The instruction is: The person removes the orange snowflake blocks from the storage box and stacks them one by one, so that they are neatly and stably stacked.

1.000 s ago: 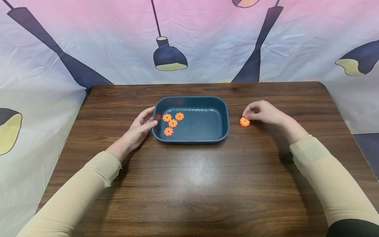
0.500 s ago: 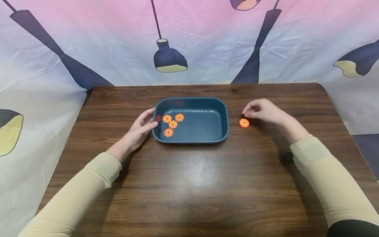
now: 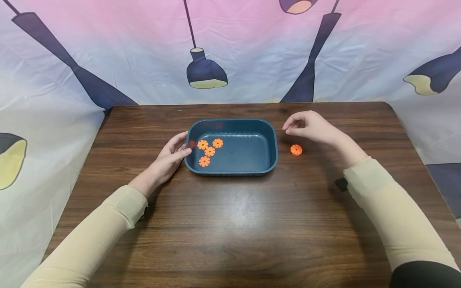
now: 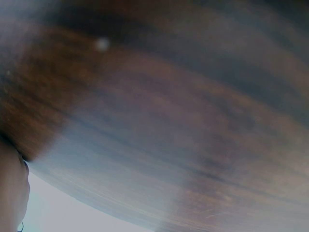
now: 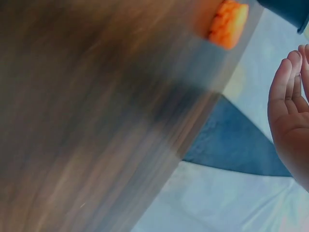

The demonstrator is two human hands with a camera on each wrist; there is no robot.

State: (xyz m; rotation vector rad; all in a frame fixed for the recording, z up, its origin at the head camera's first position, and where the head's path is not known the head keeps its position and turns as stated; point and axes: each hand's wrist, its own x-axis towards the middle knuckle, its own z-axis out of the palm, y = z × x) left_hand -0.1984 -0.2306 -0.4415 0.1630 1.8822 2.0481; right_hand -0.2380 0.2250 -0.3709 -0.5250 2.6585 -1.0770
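Note:
My left hand [image 3: 169, 158] grips the left end of a dark teal plastic box [image 3: 248, 173], thumb over the rim and fingers outside. Several orange notched building discs [image 3: 209, 151] lie flat in the box's left half. A short stack of the same discs [image 3: 296, 150] stands on the table right of the box; the right wrist view shows the stack [image 5: 229, 24] from the side. My right hand [image 3: 309, 127] is above and behind that stack, thumb and forefinger brought together in a pinch. The disc between those fingertips is almost wholly hidden.
The brown wooden table [image 3: 230, 232] reaches back to a patterned cloth [image 3: 252, 56] hanging behind it. In the left wrist view only blurred tabletop [image 4: 145, 121] and part of the left hand [image 4: 12, 188] appear.
My right hand has lifted off the disc stack and moved left and back, toward the box's right end. The left hand and box stay in place.

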